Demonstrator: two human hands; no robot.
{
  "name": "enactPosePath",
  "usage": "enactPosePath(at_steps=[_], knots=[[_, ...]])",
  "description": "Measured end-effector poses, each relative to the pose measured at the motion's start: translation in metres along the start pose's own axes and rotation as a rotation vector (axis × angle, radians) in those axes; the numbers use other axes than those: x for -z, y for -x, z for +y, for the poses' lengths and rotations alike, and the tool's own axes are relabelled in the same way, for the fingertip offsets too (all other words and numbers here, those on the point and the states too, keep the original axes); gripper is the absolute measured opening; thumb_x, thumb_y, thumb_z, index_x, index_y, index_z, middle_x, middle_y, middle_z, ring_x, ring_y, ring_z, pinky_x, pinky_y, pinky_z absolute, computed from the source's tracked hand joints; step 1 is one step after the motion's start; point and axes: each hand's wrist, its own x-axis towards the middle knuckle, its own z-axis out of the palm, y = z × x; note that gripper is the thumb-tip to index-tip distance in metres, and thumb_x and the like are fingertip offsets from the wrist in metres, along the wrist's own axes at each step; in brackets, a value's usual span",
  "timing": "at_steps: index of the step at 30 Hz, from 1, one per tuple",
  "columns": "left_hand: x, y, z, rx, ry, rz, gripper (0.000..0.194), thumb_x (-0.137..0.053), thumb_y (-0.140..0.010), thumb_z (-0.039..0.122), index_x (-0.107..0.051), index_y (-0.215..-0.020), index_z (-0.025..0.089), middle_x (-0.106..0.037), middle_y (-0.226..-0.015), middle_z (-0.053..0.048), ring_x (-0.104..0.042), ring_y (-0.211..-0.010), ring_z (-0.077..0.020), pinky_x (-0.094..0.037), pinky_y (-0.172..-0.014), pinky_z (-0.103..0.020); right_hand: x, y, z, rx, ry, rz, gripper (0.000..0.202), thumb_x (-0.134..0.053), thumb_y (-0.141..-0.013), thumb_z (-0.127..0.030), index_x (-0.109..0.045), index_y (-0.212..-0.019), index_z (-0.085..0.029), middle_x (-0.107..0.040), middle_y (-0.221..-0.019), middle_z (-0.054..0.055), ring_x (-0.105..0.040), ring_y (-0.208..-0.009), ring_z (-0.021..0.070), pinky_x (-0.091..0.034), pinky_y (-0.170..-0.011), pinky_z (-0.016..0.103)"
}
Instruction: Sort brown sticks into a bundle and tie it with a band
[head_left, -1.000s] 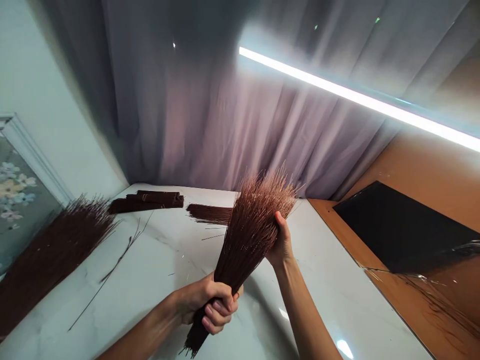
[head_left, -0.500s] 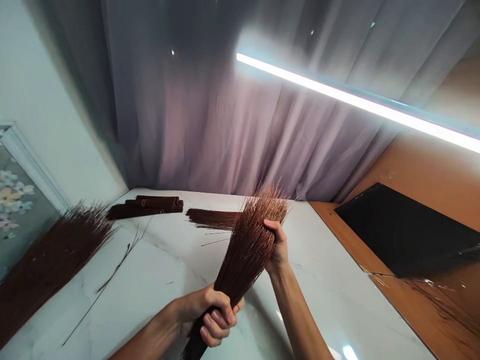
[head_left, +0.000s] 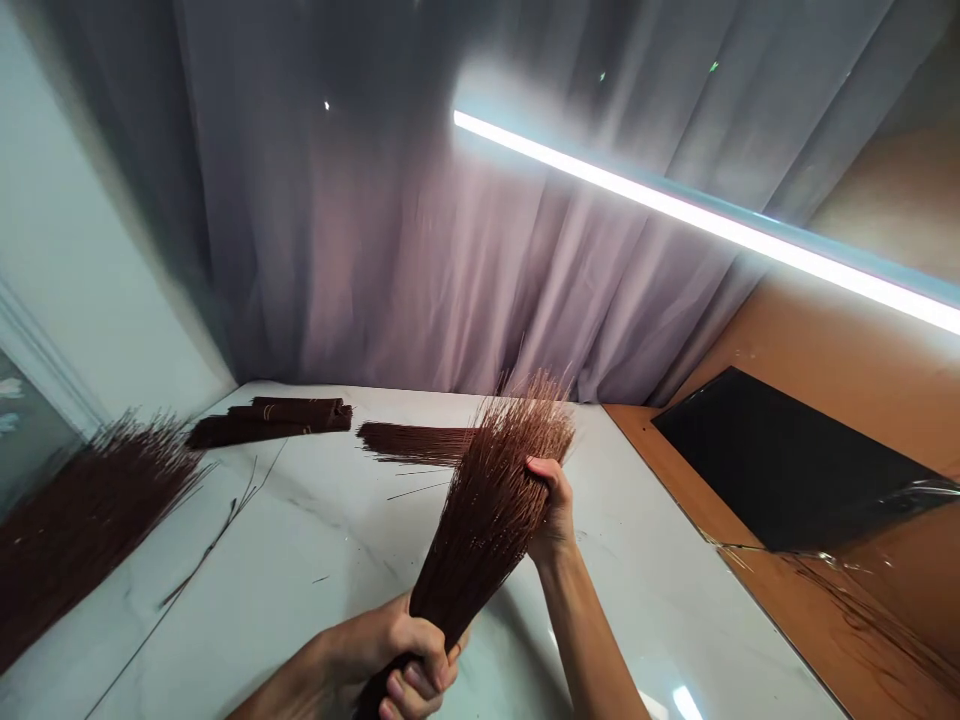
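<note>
A thick bundle of thin brown sticks [head_left: 484,510] rises at a slant over the table, its frayed tips fanned out at the top. My left hand [head_left: 420,655] is wrapped tightly around its narrow lower end. Higher up, my right hand [head_left: 553,505] grips the right side of the bundle near the tips, thumb on the front and the other fingers hidden behind. The bundle's lowest end leaves the frame at the bottom.
On the white marbled table [head_left: 637,590] lie a large stick pile [head_left: 97,510] at left, tied dark bundles [head_left: 277,418] at the back and a smaller loose bunch [head_left: 416,443]. Stray sticks [head_left: 217,535] lie nearby. A black panel [head_left: 795,460] is at right; a curtain [head_left: 390,250] hangs behind.
The view has shifted slightly, so most things sit a little further left. Both hands keep their hold on the bundle, which looks slightly lower, with its tips a bit more spread.
</note>
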Motion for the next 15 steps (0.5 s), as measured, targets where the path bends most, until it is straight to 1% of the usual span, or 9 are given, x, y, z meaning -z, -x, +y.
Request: enactPosePath(at_steps=[2, 5, 7, 9, 11, 13, 15], knots=[[0.002, 0.002, 0.000, 0.032, 0.016, -0.031, 0.019, -0.054, -0.054, 0.008, -0.045, -0.063, 0.022, -0.036, -0.044, 0.010, -0.016, -0.032, -0.0043, -0.016, -0.027, -0.016, 0.001, 0.003, -0.003, -0.032, -0.003, -0.026, 0.024, -0.076, -0.064, -0.041, -0.076, -0.076, -0.020, -0.079, -0.073, 0.006, -0.076, -0.082, 0.0307, -0.062, -0.075, 0.040], [0.005, 0.005, 0.002, 0.056, 0.010, -0.034, 0.019, -0.054, -0.054, 0.008, -0.046, -0.064, 0.022, -0.036, -0.044, 0.010, -0.015, -0.032, -0.0045, -0.016, -0.027, -0.016, -0.005, 0.008, -0.005, -0.068, -0.015, -0.074, 0.036, -0.073, -0.065, -0.047, -0.078, -0.087, -0.019, -0.081, -0.087, 0.010, -0.074, -0.099, 0.0348, -0.061, -0.085, 0.045], [0.005, 0.006, 0.004, 0.073, -0.001, -0.051, 0.018, -0.054, -0.054, 0.008, -0.046, -0.063, 0.022, -0.035, -0.042, 0.010, -0.016, -0.031, -0.0046, -0.017, -0.027, -0.015, -0.011, 0.011, -0.004, -0.087, -0.035, -0.153, 0.048, -0.069, -0.066, -0.051, -0.078, -0.100, -0.017, -0.080, -0.103, 0.012, -0.069, -0.112, 0.0363, -0.058, -0.093, 0.046], [0.002, 0.006, 0.005, 0.088, -0.014, -0.067, 0.019, -0.055, -0.053, 0.008, -0.047, -0.062, 0.022, -0.035, -0.041, 0.011, -0.016, -0.030, -0.0048, -0.018, -0.026, -0.015, -0.016, 0.012, -0.003, -0.089, -0.062, -0.248, 0.058, -0.066, -0.067, -0.051, -0.076, -0.112, -0.015, -0.076, -0.117, 0.013, -0.065, -0.120, 0.0365, -0.055, -0.099, 0.046], [-0.002, 0.005, 0.005, 0.079, -0.029, -0.048, 0.019, -0.056, -0.053, 0.008, -0.048, -0.063, 0.022, -0.036, -0.040, 0.011, -0.016, -0.029, -0.0049, -0.018, -0.025, -0.015, -0.017, 0.013, -0.002, -0.070, -0.088, -0.287, 0.058, -0.064, -0.070, -0.049, -0.075, -0.116, -0.015, -0.074, -0.123, 0.012, -0.065, -0.120, 0.0357, -0.055, -0.099, 0.045], [-0.007, 0.003, 0.005, 0.066, -0.043, -0.007, 0.019, -0.057, -0.051, 0.009, -0.048, -0.062, 0.022, -0.037, -0.040, 0.011, -0.017, -0.029, -0.0047, -0.016, -0.024, -0.015, -0.016, 0.012, -0.001, -0.059, -0.113, -0.257, 0.053, -0.064, -0.072, -0.047, -0.076, -0.115, -0.018, -0.075, -0.119, 0.011, -0.068, -0.113, 0.0340, -0.056, -0.095, 0.044], [-0.010, 0.003, 0.005, 0.056, -0.061, 0.027, 0.018, -0.056, -0.050, 0.010, -0.047, -0.058, 0.022, -0.037, -0.040, 0.010, -0.017, -0.029, -0.0043, -0.014, -0.023, -0.016, -0.013, 0.013, -0.001, -0.049, -0.143, -0.219, 0.053, -0.067, -0.070, -0.043, -0.075, -0.117, -0.020, -0.077, -0.112, 0.008, -0.071, -0.105, 0.0307, -0.058, -0.090, 0.041]])
